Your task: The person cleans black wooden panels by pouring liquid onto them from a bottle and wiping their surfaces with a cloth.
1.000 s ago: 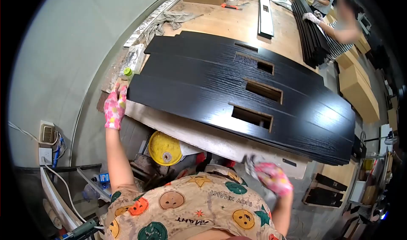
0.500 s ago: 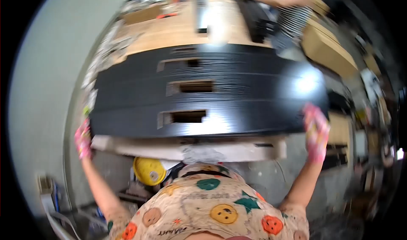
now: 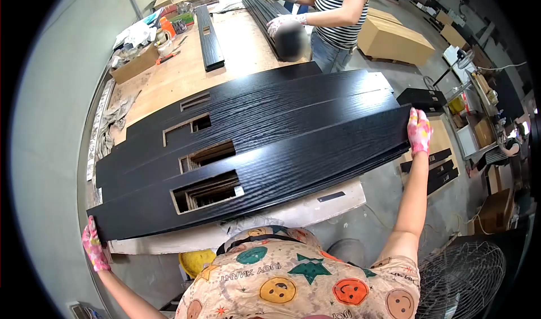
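Note:
Several long black wood-grain panels (image 3: 293, 113) lie side by side across the worktable in front of me, each with a rectangular cutout near its left part. My left hand (image 3: 94, 244), in a pink patterned glove, closes on the left end of the nearest black panel (image 3: 315, 155). At that panel's right end, the gloved fingers of my right hand (image 3: 419, 131) wrap over the edge. Through the nearest cutout (image 3: 207, 191), stacked layers of more panels show below. The undersides of both grips are hidden.
Across the table, a person in a striped top (image 3: 338, 9) rests gloved hands by another stack of black panels (image 3: 262, 17). A narrow black piece (image 3: 208, 40) lies on the wooden tabletop (image 3: 169, 85). A fan (image 3: 462, 277) stands at my lower right, and a yellow bucket (image 3: 196, 262) below the table.
My view has turned, so the panels now slant up to the right. My right hand, blurred over the panel's right part before, is now at its end. The left hand stays at the left end.

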`<state>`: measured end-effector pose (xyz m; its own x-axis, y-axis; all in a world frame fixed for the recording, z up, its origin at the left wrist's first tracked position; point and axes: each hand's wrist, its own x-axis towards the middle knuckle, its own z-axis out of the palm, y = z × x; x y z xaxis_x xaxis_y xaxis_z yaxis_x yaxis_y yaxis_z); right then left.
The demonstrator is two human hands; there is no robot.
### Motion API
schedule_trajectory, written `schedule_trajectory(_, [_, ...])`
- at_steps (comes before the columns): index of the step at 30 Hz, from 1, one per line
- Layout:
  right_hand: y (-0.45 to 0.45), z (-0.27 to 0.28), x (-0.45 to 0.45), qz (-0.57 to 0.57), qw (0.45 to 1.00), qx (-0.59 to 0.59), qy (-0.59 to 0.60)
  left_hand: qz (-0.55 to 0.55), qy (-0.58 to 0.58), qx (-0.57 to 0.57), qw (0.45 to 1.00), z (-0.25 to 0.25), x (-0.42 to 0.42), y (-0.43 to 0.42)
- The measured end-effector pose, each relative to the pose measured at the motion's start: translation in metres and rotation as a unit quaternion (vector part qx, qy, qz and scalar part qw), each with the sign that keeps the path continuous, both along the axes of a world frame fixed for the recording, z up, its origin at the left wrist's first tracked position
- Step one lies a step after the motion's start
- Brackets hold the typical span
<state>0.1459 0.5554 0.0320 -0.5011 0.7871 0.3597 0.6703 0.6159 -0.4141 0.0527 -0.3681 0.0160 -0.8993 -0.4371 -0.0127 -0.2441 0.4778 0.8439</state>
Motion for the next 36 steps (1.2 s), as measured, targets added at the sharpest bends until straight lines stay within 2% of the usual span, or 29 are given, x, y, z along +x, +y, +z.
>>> schedule_trajectory(1, [-0.005, 0.008, -0.009, 0.014, 1.0, 0.006, 0.015, -0.002, -0.001, -0.003, 1.0, 0.005, -0.005, 0.013])
schedule_trajectory(3, [0.009, 0.008, -0.034, 0.059, 0.989, 0.043, -0.128, 0.022, -0.036, -0.163, 0.986, 0.02, -0.021, 0.051])
schedule_trajectory(4, [0.007, 0.003, -0.045, 0.051, 0.985, 0.07, -0.147, 0.032, -0.046, -0.289, 0.956, 0.012, -0.031, 0.051])
schedule_trajectory(5, [0.005, -0.001, -0.054, 0.044, 0.98, 0.1, -0.164, 0.053, -0.037, -0.28, 0.958, 0.021, -0.031, 0.087])
schedule_trajectory(6, [0.007, 0.0, -0.059, 0.043, 0.981, 0.102, -0.162, 0.034, -0.063, -0.259, 0.963, 0.022, -0.039, 0.084])
schedule_trajectory(8, [0.012, 0.003, -0.068, 0.03, 0.978, 0.028, -0.204, 0.016, -0.09, -0.235, 0.968, 0.018, -0.053, 0.073])
schedule_trajectory(10, [0.022, 0.004, -0.069, 0.056, 0.976, 0.028, -0.209, -0.034, -0.045, -0.109, 0.992, 0.008, -0.062, 0.065])
schedule_trajectory(13, [0.028, 0.013, -0.06, 0.125, 0.971, -0.005, -0.202, -0.04, -0.051, -0.091, 0.994, 0.006, -0.068, 0.059])
schedule_trajectory(15, [0.038, 0.013, -0.062, 0.146, 0.963, 0.028, -0.226, -0.033, -0.052, -0.12, 0.991, 0.004, -0.073, 0.057])
schedule_trajectory(17, [0.029, 0.015, -0.064, 0.13, 0.968, 0.05, -0.21, -0.002, -0.082, -0.232, 0.969, 0.019, -0.068, 0.078])
schedule_trajectory(18, [0.033, 0.007, -0.064, 0.108, 0.972, 0.054, -0.2, -0.003, -0.07, -0.236, 0.969, 0.028, -0.062, 0.096])
schedule_trajectory(21, [0.015, -0.003, -0.061, 0.051, 0.991, 0.013, -0.126, 0.022, -0.096, -0.211, 0.972, 0.026, -0.064, 0.084])
schedule_trajectory(25, [-0.015, 0.004, -0.053, 0.047, 0.993, 0.0, -0.106, 0.063, -0.134, -0.161, 0.976, 0.016, -0.067, 0.062])
schedule_trajectory(27, [-0.025, 0.008, -0.048, 0.044, 0.996, -0.003, -0.08, 0.076, -0.098, -0.059, 0.991, 0.013, -0.06, 0.063])
schedule_trajectory(29, [-0.03, 0.015, -0.05, 0.02, 0.997, -0.009, -0.071, 0.11, -0.07, -0.097, 0.987, -0.002, -0.061, 0.042])
schedule_trajectory(31, [-0.018, 0.017, -0.055, 0.042, 0.998, 0.01, -0.049, 0.044, -0.034, -0.052, 0.997, -0.018, -0.075, -0.002])
schedule_trajectory(33, [-0.017, 0.026, -0.073, 0.058, 0.996, 0.035, -0.06, 0.033, -0.026, -0.047, 0.998, -0.009, -0.094, -0.011])
schedule_trajectory(34, [-0.014, 0.029, -0.086, 0.056, 0.996, 0.042, -0.057, 0.045, 0.023, -0.062, 0.997, 0.007, -0.099, 0.021])
schedule_trajectory(35, [-0.012, 0.031, -0.1, 0.066, 0.996, 0.021, -0.056, 0.047, 0.022, -0.017, 0.998, 0.009, -0.116, 0.015])
schedule_trajectory(36, [-0.012, 0.033, -0.114, 0.068, 0.995, 0.008, -0.073, 0.051, 0.011, -0.058, 0.997, 0.007, -0.129, 0.013])
